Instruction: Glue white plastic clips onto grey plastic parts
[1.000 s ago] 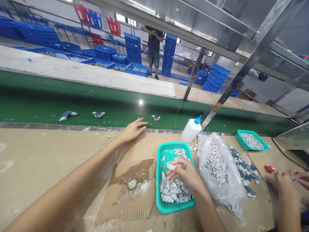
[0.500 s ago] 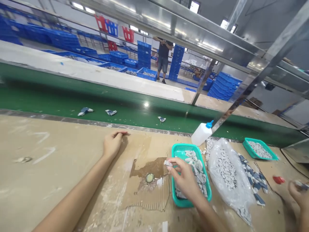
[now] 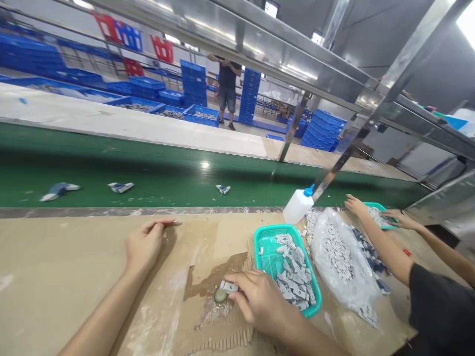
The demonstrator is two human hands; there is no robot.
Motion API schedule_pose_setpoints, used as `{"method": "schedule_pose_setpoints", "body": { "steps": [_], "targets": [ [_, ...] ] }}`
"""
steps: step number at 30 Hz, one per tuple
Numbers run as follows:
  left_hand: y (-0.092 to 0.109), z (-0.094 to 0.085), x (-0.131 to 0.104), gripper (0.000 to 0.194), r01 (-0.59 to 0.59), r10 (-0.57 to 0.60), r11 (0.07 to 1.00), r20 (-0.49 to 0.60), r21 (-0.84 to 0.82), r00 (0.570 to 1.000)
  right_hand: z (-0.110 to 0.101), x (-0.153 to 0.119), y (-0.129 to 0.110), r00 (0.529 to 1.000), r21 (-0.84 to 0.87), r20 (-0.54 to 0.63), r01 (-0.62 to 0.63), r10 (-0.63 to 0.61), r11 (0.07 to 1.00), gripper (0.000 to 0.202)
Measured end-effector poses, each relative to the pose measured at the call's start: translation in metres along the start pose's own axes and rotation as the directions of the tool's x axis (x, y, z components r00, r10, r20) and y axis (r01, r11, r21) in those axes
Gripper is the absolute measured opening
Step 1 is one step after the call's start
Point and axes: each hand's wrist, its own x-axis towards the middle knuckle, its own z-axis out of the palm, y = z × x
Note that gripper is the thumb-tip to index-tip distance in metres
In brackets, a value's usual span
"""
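My right hand [image 3: 256, 296] pinches a small grey-white piece [image 3: 229, 287] beside a round, pale greenish object [image 3: 220, 295] on a stained cardboard patch [image 3: 196, 316]. To its right, a green basket [image 3: 260, 232] holds many grey pieces [image 3: 297, 277]. My left hand [image 3: 145, 245] rests on the cardboard-covered table at the left, its fingers pressed together and pointing right. At its fingertips is something small and pale [image 3: 176, 223], too small to make out.
Behind the table runs a green belt [image 3: 166, 193] with several blue-white pieces. A white bottle [image 3: 298, 206] and a plastic bag of pieces [image 3: 330, 252] lie right of centre. A co-worker's hands [image 3: 356, 205] are at another green basket [image 3: 374, 205]. A metal post [image 3: 334, 170] slants upward.
My right hand has moved down and left from the basket's edge to the round object with its piece. The co-worker's arms now reach to the far basket. The view has shifted; belt pieces appear farther left.
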Motion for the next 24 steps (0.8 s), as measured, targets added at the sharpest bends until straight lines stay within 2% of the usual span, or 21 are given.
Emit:
{"method": "schedule_pose_setpoints", "body": {
  "steps": [4,9,16,24],
  "targets": [
    [0.011,0.001,-0.004,0.042,0.047,-0.046,0.998,-0.009,0.052,0.999,0.003,0.001,0.003,1.000,-0.041,-0.010,0.019,-0.020,0.999,0.034],
    [0.023,0.001,-0.013,0.039,0.078,-0.076,0.994,-0.024,0.076,0.997,0.006,0.001,0.006,1.000,-0.051,0.009,0.021,-0.020,0.999,0.024],
    [0.016,0.002,-0.009,0.039,0.068,-0.067,0.995,-0.021,0.067,0.998,-0.003,0.004,0.000,1.000,-0.042,0.013,0.003,-0.003,0.999,0.018],
    [0.013,0.002,-0.009,0.038,0.033,-0.032,0.998,-0.012,0.049,0.999,0.003,0.002,0.006,0.998,-0.101,0.062,0.011,-0.005,0.995,0.017]
  ]
}}
